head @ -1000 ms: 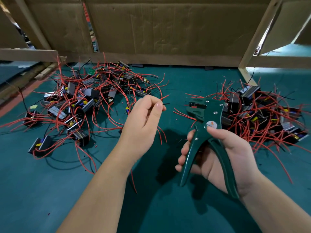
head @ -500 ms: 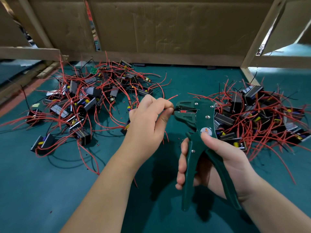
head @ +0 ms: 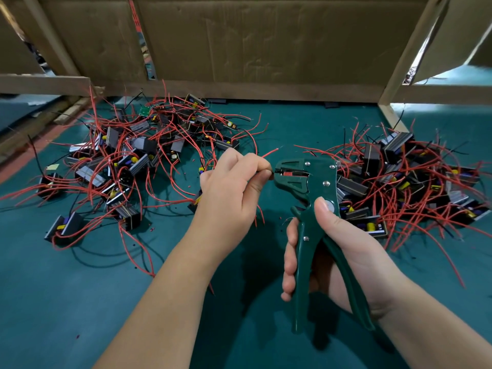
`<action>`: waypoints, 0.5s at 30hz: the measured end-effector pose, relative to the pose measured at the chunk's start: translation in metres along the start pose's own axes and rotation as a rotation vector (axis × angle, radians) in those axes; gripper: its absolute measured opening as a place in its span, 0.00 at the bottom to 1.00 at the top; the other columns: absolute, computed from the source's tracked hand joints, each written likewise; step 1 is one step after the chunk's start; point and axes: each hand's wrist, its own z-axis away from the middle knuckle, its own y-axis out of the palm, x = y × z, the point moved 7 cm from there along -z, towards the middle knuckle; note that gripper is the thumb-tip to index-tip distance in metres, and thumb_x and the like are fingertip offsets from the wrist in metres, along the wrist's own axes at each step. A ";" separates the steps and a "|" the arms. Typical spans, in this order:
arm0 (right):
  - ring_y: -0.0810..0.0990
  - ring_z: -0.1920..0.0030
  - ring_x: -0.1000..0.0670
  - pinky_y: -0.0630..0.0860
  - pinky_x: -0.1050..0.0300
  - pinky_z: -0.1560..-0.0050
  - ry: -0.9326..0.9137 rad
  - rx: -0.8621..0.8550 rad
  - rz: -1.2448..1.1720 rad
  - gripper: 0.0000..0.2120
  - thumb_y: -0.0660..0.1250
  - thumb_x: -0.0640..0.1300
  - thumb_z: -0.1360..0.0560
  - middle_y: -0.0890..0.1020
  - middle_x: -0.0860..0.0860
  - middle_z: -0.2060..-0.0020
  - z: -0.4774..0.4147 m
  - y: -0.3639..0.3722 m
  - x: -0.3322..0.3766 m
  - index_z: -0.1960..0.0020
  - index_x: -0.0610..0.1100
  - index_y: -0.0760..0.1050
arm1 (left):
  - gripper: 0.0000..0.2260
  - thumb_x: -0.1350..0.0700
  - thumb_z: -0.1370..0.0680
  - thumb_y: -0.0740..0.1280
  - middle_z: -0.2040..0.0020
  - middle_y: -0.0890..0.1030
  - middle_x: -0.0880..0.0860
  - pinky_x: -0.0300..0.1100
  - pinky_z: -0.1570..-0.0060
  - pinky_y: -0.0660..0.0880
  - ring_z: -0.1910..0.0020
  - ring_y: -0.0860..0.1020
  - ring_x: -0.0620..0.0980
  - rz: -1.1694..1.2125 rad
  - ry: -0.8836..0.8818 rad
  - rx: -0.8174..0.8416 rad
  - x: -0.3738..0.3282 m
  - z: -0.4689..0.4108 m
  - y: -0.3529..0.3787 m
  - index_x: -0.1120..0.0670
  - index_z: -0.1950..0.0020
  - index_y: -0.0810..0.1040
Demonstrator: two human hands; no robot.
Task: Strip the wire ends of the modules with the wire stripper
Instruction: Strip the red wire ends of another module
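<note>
Ok so the left hand (head: 231, 187) pinches a thin wire end (head: 271, 171) between thumb and fingertips, right at the mouth of the dark green plier-style wire stripper (head: 316, 179). The right hand (head: 332, 251) wraps both handles, thumb up by the round sticker at the pivot. The handles are spread wide, so I'd guess the squeeze hasn't happened yet. The wire looks dark to me, but it's tiny and I can't tell how far in it sits. The module it belongs to is hidden somewhere under the left hand.

Stuff that could bite here, imo:

- Those fingertips are just beside the jaws. Squeeze with the pinch that close and you could nip skin.
- If the wire's too shallow you get no strip; too deep and you bare way too much. If it's crooked in the mouth, the blades might chew the strands instead of the insulation.
- If the pinch is loose when the jaws pull, the wire just slides through and nothing comes off.
- A stray red lead (head: 270, 153) sticks up past the knuckles, close to the mouth. It could sneak in and get cut too.
- The right-hand heap of black box modules with red leads (head: 399, 177) sits just behind the tool head, so leads may snag. There's a similar left-hand heap of modules (head: 127, 161) on the teal table mat (head: 66, 302). Drop this module on the wrong heap and you'd lose track of what's done.
</note>
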 end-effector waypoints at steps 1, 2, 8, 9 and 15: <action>0.78 0.71 0.40 0.77 0.46 0.66 0.000 -0.018 -0.005 0.25 0.66 0.64 0.36 0.76 0.38 0.69 0.000 -0.001 0.000 0.63 0.40 0.76 | 0.05 0.54 0.20 0.59 0.60 0.68 0.45 0.45 0.54 0.62 0.59 0.67 0.38 0.000 0.005 -0.005 -0.001 0.000 0.001 0.47 0.52 0.74; 0.77 0.72 0.40 0.77 0.46 0.67 0.001 -0.038 -0.008 0.25 0.66 0.64 0.37 0.76 0.38 0.70 0.001 -0.001 0.000 0.63 0.41 0.76 | 0.06 0.54 0.20 0.58 0.60 0.68 0.43 0.44 0.53 0.61 0.60 0.67 0.38 0.013 0.007 -0.006 -0.001 0.001 0.002 0.43 0.49 0.71; 0.70 0.79 0.45 0.73 0.53 0.74 -0.069 -0.239 -0.016 0.24 0.71 0.64 0.37 0.70 0.41 0.75 0.002 -0.013 0.003 0.68 0.42 0.71 | 0.13 0.56 0.20 0.53 0.61 0.69 0.38 0.40 0.53 0.65 0.65 0.69 0.44 0.157 -0.054 0.073 0.007 0.005 0.016 0.39 0.41 0.59; 0.70 0.78 0.45 0.73 0.53 0.74 -0.074 -0.237 -0.034 0.24 0.68 0.64 0.37 0.70 0.42 0.75 0.001 -0.013 0.004 0.68 0.42 0.71 | 0.12 0.57 0.20 0.53 0.62 0.70 0.39 0.36 0.57 0.67 0.67 0.68 0.43 0.211 -0.066 0.073 0.007 0.005 0.018 0.42 0.41 0.60; 0.80 0.64 0.39 0.78 0.41 0.58 -0.089 0.019 -0.064 0.29 0.69 0.65 0.34 0.79 0.39 0.62 -0.003 0.002 0.003 0.49 0.40 0.81 | 0.14 0.65 0.18 0.56 0.66 0.76 0.45 0.36 0.67 0.71 0.69 0.69 0.42 0.800 -0.465 -0.118 0.023 0.008 0.020 0.46 0.44 0.68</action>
